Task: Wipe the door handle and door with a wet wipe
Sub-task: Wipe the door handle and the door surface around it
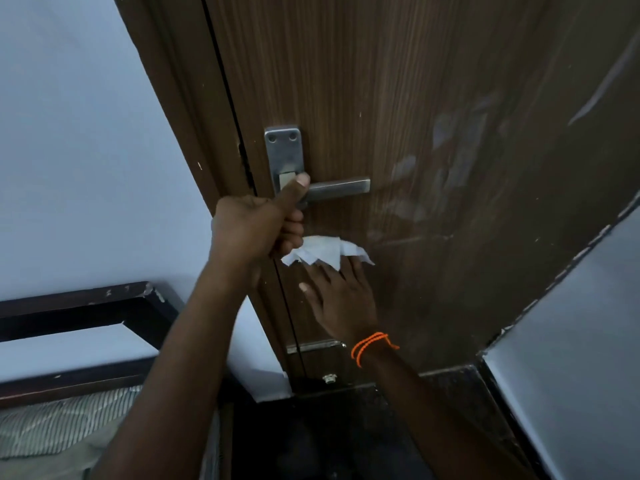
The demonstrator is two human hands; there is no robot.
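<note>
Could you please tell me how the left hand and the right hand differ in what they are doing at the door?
The left hand is curled round the door handle, thumb up on the lever; the right hand lies with straight fingers.
The left hand is bare on metal; the right hand presses the wet wipe against the door.
The left hand sits higher, the right hand just below the handle.
The right wrist carries an orange thread; the left none.
Both touch the door.

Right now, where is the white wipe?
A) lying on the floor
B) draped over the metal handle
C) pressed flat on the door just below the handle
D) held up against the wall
C: the right hand presses the wet wipe against the brown door with straight fingers, just below the door handle, which the left hand grips.
</note>
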